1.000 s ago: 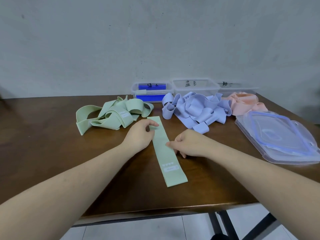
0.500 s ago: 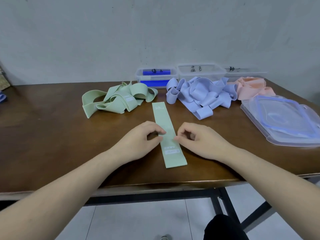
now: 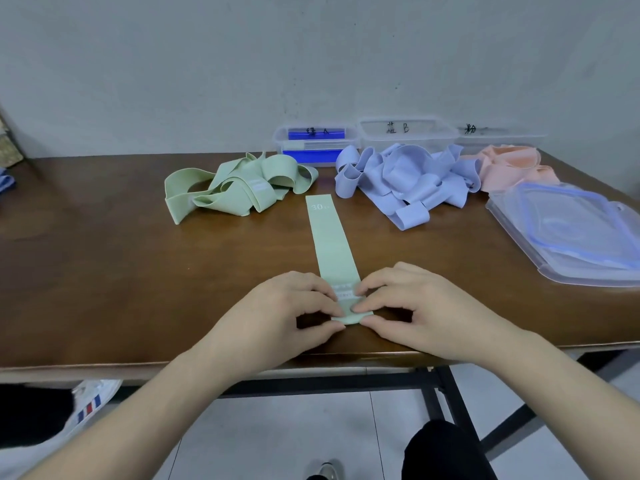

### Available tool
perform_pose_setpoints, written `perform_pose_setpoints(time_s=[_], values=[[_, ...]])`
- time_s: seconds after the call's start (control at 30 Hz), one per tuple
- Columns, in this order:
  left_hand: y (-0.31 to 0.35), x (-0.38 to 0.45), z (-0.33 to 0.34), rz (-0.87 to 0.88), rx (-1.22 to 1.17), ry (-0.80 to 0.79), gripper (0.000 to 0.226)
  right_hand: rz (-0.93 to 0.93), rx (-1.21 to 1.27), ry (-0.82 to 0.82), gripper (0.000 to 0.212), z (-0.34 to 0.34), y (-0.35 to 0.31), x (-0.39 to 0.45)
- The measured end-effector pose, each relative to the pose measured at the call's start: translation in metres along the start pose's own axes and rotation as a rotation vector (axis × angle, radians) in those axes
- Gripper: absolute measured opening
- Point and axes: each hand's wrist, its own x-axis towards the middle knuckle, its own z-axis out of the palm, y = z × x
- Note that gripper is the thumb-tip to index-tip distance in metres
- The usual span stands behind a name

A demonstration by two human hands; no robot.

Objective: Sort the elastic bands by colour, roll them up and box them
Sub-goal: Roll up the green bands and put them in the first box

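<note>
A flat green band (image 3: 330, 240) lies lengthwise on the brown table (image 3: 104, 271), its near end folded over. My left hand (image 3: 284, 310) and my right hand (image 3: 412, 306) pinch that near end from both sides, thumbs under the fold. Behind lie a green pile (image 3: 239, 188), a lilac pile (image 3: 405, 178) and a pink pile (image 3: 512, 168). Three clear boxes stand at the wall: left box (image 3: 315, 142), middle box (image 3: 405, 131), right box (image 3: 498, 133).
Clear lids with blue seals (image 3: 571, 233) are stacked at the right edge of the table. A person's shoe (image 3: 90, 403) shows on the floor at the lower left. The table's near edge runs just below my hands.
Both hands have slid down the flat green band to its near end and started folding it over. The camera has tilted downward.
</note>
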Motion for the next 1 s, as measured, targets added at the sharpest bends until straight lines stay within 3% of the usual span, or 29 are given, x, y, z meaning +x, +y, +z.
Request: perform_pose_setpoints(time_s=[0.13, 0.27, 0.4, 0.6, 0.8, 1.0], values=[[0.004, -0.003, 0.003, 0.065, 0.05, 0.086, 0.021, -0.038, 0.007, 0.034, 0.009, 0.005, -0.009, 0.004], [0.006, -0.007, 0.005, 0.051, 0.03, 0.13, 0.006, -0.046, 0.025, 0.03, 0.008, 0.005, -0.011, 0.005], [0.007, -0.01, 0.008, 0.043, 0.017, 0.184, 0.009, -0.101, -0.031, 0.083, 0.006, 0.005, -0.011, 0.005], [0.008, -0.012, 0.011, 0.076, 0.047, 0.276, 0.008, -0.15, -0.104, 0.14, 0.018, 0.009, -0.013, 0.003], [0.006, -0.013, 0.013, 0.038, 0.041, 0.245, 0.026, -0.151, -0.069, 0.166, 0.014, 0.007, -0.013, 0.004], [0.006, -0.014, 0.014, 0.072, 0.071, 0.261, 0.017, -0.1, -0.042, 0.132, 0.008, 0.003, -0.017, 0.002]])
